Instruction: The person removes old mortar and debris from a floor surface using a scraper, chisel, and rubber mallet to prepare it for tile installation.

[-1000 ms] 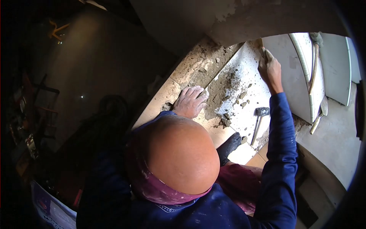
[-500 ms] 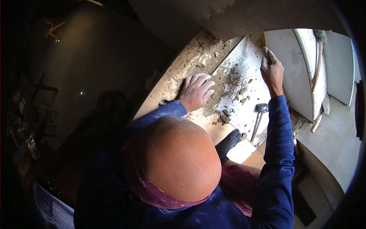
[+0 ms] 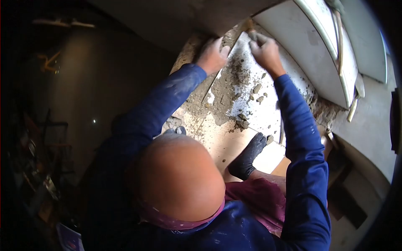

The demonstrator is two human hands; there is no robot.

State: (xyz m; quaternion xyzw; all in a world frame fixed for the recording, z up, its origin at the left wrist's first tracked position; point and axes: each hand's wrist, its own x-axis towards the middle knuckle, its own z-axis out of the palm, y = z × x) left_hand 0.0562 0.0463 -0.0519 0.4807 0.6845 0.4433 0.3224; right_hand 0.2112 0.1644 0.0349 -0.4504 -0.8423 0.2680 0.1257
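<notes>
My right hand (image 3: pixel 265 51) is closed around the handle of a small brush (image 3: pixel 250 27), its brownish end pointing at the far corner of a white, dirt-covered slab (image 3: pixel 268 115). To its left, my left hand (image 3: pixel 213 56) has curled fingers near the slab's far left edge. The fingers are blurred, and I cannot make out what they hold, if anything. Grey-brown dirt (image 3: pixel 220 100) and broken mortar lumps (image 3: pixel 241 122) lie between the hands and my dark-socked foot (image 3: pixel 250 157). My right sleeve mostly hides a hammer.
Pale panels (image 3: pixel 293 39) stand along the right, with a stick (image 3: pixel 339 46) leaning there. A dark wall or panel (image 3: pixel 176 19) overhangs the far side. Tan tiles (image 3: pixel 213 142) lie in front of me. The left side is in deep shadow.
My left hand has lifted off the dirt and moved forward, its fingers now curled. My right hand has moved left with the brush. The view has shifted, and my sleeve now covers the hammer's head.
</notes>
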